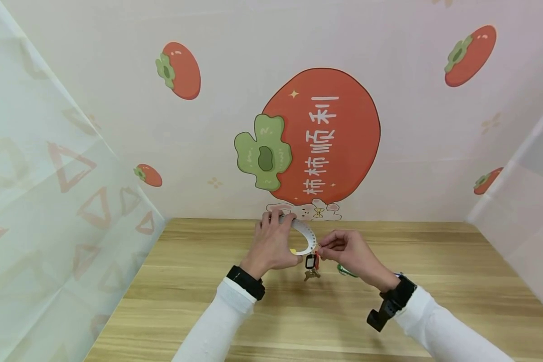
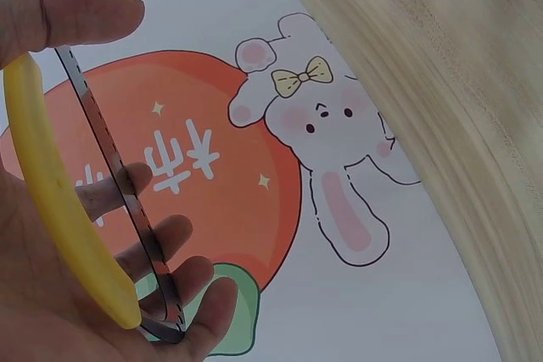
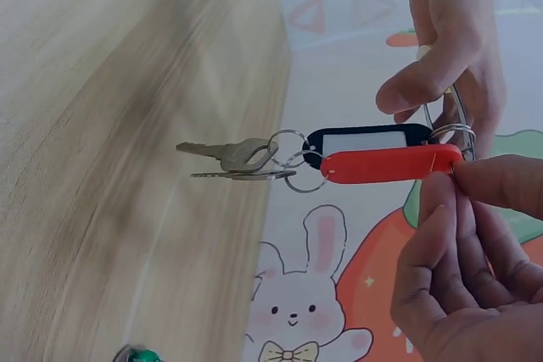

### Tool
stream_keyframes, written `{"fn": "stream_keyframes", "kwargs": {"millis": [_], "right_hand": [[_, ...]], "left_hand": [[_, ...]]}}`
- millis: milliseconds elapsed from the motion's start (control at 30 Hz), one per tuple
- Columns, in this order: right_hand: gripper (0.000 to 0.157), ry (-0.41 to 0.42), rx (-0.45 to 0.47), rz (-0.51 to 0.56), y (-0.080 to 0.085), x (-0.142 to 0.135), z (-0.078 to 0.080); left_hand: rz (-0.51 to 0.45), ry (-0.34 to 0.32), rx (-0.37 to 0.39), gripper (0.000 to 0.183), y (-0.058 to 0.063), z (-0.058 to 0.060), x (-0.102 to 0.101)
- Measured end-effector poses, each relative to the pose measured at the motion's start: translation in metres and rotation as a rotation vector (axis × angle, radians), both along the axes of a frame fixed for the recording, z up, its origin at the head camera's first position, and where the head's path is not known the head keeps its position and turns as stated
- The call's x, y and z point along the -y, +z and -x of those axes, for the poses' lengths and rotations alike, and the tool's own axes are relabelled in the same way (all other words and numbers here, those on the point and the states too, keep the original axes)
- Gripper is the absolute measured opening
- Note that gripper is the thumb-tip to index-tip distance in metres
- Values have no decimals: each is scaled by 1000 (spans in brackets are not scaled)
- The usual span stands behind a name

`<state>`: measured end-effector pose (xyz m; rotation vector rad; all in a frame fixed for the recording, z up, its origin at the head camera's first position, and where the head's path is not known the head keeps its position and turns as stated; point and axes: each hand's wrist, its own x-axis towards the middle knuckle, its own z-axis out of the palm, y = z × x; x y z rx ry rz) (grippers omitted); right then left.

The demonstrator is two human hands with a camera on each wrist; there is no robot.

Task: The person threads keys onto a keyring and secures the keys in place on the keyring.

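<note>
My left hand [image 1: 273, 244] grips a large key ring holder, a slotted metal loop [image 1: 305, 232] with a curved yellow handle [image 2: 59, 184]. The thumb and fingers spread across it, with the handle along the palm. From the loop's lower right side hangs a black key tag [image 3: 365, 139] with a white label, a small ring and a key [image 3: 233, 154]. Beside it is a red key tag [image 3: 382, 165] with another key [image 3: 242, 175]. My right hand [image 1: 355, 255] pinches the red tag's ring end between thumb and fingertips, close against the loop.
A green item [image 1: 346, 271] lies on the wooden table [image 1: 199, 311], partly behind my right hand. A bit of blue shows by the right wrist. Behind the table's far edge stands a pale wall covering [image 1: 412, 151] printed with persimmons and a rabbit; another sheet slopes at left.
</note>
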<state>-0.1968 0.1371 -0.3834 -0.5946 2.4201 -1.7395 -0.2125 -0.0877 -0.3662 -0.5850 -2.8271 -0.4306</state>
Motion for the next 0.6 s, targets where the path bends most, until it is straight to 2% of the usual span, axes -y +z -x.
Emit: {"fn": "stream_keyframes", "kwargs": {"millis": [100, 267, 600], "right_hand": [[13, -22, -63, -12, -1, 1, 0], [6, -75, -235, -71, -2, 3, -2], [12, -139, -450, -130, -1, 8, -5]], "left_hand": [[-2, -3, 2, 89, 0, 0, 0], [-4, 2, 11, 88, 0, 1, 0], [-26, 5, 5, 88, 1, -1, -2]]}}
